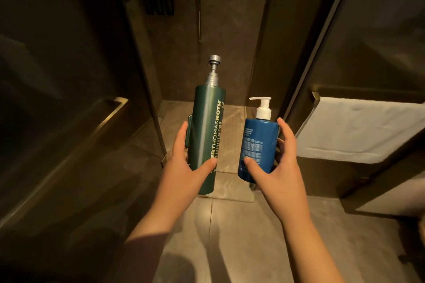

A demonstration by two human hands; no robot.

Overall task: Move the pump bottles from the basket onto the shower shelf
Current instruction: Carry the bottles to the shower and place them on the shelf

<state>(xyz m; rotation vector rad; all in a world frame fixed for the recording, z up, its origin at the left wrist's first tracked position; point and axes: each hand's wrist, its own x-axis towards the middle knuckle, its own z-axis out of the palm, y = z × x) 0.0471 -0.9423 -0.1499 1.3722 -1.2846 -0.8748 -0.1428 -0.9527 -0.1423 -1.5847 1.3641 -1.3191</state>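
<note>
Over the shower floor [230,122], left hand [184,156] fingers grip green bottle [208,135]; right hand [279,165] clasps blue bottle [257,145].

- The left hand [184,156] and right hand [278,163] were bare, without gloves, rings or watch.
- Both forearms showed uncovered up to the frame's lower edge.
- No sleeve cuff could be made out in the dim light.

A single head-worn wide-angle camera looks forward and steeply down from the person's own standpoint, close over both outstretched forearms. It faces the open shower doorway [208,30] far ahead, tiled floor [230,232] near, glass panels bowed at left and right edges by the lens.
</note>
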